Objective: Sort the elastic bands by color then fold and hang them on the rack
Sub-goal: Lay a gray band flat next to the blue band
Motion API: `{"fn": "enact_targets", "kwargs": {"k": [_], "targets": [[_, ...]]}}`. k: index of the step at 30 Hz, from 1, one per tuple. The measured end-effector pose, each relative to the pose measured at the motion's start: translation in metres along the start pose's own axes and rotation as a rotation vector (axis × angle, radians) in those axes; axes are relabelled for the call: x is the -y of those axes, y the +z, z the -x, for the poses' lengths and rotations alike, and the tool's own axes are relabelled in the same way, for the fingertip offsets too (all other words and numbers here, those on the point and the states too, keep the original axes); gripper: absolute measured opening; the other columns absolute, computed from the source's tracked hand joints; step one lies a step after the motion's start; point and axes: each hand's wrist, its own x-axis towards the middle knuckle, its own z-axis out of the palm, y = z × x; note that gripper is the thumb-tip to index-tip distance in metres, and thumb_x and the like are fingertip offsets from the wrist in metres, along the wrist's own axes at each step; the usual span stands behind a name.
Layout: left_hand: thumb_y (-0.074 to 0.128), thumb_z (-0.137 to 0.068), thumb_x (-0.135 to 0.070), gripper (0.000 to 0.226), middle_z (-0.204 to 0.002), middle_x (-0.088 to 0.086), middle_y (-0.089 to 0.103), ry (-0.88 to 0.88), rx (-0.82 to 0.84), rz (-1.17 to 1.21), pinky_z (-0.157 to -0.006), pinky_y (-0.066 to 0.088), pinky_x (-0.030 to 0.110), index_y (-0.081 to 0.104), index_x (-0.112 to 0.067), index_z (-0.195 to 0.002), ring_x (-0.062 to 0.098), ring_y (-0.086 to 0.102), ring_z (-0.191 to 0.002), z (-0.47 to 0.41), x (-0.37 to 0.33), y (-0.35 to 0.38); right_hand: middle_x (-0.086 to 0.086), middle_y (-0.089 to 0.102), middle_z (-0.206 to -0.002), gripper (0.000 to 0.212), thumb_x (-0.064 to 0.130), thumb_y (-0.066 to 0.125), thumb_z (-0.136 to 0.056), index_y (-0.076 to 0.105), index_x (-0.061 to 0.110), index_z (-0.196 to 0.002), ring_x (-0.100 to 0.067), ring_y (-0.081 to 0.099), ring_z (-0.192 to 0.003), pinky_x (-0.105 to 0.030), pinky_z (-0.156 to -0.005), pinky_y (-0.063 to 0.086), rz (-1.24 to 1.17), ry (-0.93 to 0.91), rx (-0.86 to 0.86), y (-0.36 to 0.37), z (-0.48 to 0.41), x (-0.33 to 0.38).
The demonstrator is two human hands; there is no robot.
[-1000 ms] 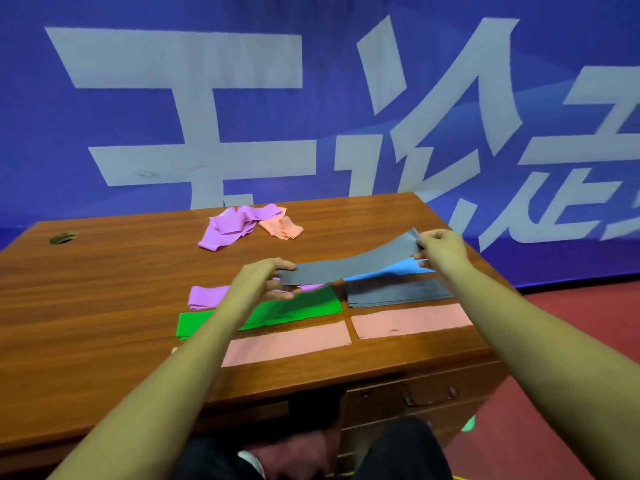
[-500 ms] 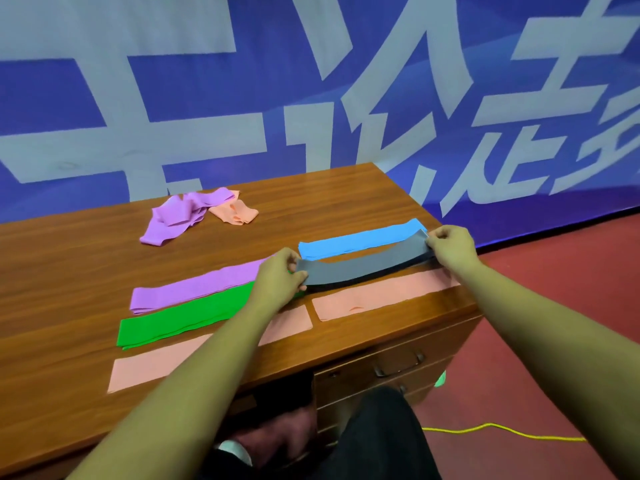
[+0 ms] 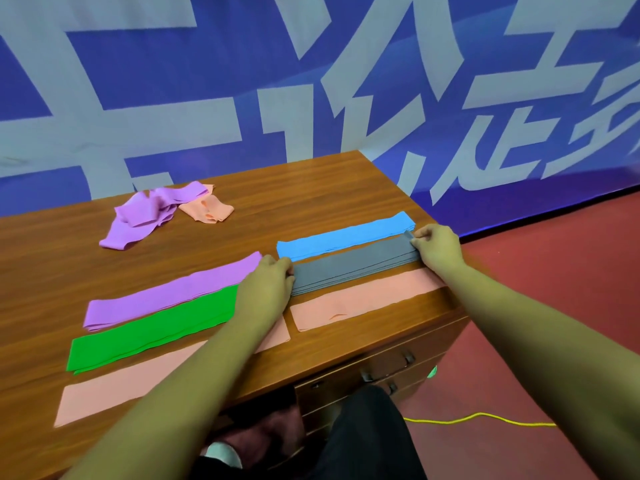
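Note:
A stack of grey bands lies flat on the wooden desk. My left hand grips its left end and my right hand pinches its right end. A blue band lies just behind it and a pink band just in front. To the left lie a purple band, a green band and another pink band, partly under my left forearm. A loose heap of purple bands and a crumpled pink band sit at the back. No rack is in view.
A blue banner with large white characters stands close behind the desk. The desk's right edge drops to a red floor with a yellow cord. Drawers with handles face me below the front edge.
The grey band was held up in the air a second ago; both hands have lowered it flat onto the grey stack. The camera has turned toward the right.

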Motion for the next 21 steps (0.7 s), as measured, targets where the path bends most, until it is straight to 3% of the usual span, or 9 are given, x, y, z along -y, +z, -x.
{"fn": "enact_targets", "kwargs": {"k": [4,8,11,14,18,21], "targets": [[0.051,-0.096,-0.028,0.015,-0.101,0.002,0.059,-0.011,-0.067,0.027,-0.066,0.042,0.03,0.063,-0.02,-0.102,0.021,0.059,-0.092,-0.002,0.001,-0.001,0.0,0.065,-0.087,0.01,0.011,0.06,-0.085,0.068,0.005,-0.087,-0.02,0.059,-0.089,-0.034,-0.078,0.049,-0.048,0.019,-0.059,-0.001,-0.001,0.001],[0.048,-0.097,-0.029,0.017,-0.102,0.002,0.055,0.02,-0.036,-0.029,-0.065,0.041,0.03,0.063,-0.022,-0.103,0.023,0.06,-0.092,-0.002,-0.001,0.002,-0.004,0.066,-0.087,0.009,0.007,0.056,-0.082,0.065,0.006,-0.085,-0.025,0.062,-0.089,-0.04,-0.079,0.053,0.02,-0.009,-0.043,0.0,0.002,-0.004],[0.05,-0.097,-0.031,0.019,-0.107,0.002,0.044,0.068,-0.081,-0.071,-0.064,0.044,0.028,0.065,-0.022,-0.104,0.019,0.054,-0.091,0.0,-0.003,0.003,-0.005,0.064,-0.092,0.014,0.006,0.055,-0.083,0.062,0.01,-0.094,-0.026,0.06,-0.093,-0.042,-0.083,0.052,0.08,-0.046,-0.035,0.001,0.005,-0.005],[0.053,-0.095,-0.027,0.021,-0.109,0.003,0.046,0.138,-0.091,-0.116,-0.072,0.04,0.03,0.069,-0.018,-0.104,0.019,0.045,-0.099,-0.003,0.0,0.003,-0.017,0.062,-0.105,0.024,0.009,0.054,-0.084,0.064,0.008,-0.106,-0.035,0.056,-0.102,-0.045,-0.087,0.049,0.265,-0.11,-0.036,0.003,0.01,-0.001],[0.06,-0.091,-0.026,0.014,-0.103,-0.002,0.051,0.05,0.025,0.237,-0.087,0.044,0.032,0.066,-0.024,-0.103,0.016,0.051,-0.098,-0.01,0.017,-0.009,-0.02,0.049,-0.117,0.036,0.013,0.056,-0.086,0.059,0.003,-0.12,-0.039,0.05,-0.106,-0.046,-0.092,0.046,0.406,-0.126,-0.07,0.008,0.02,0.022],[0.063,-0.09,-0.021,0.013,-0.096,-0.003,0.052,0.026,0.001,0.343,-0.08,0.039,0.024,0.061,-0.029,-0.1,0.009,0.051,-0.088,-0.018,0.042,-0.025,-0.019,0.046,-0.127,0.044,0.019,0.056,-0.088,0.054,0.006,-0.13,-0.038,0.049,-0.115,-0.045,-0.1,0.042,0.329,-0.222,0.061,0.023,0.025,0.057]]}}
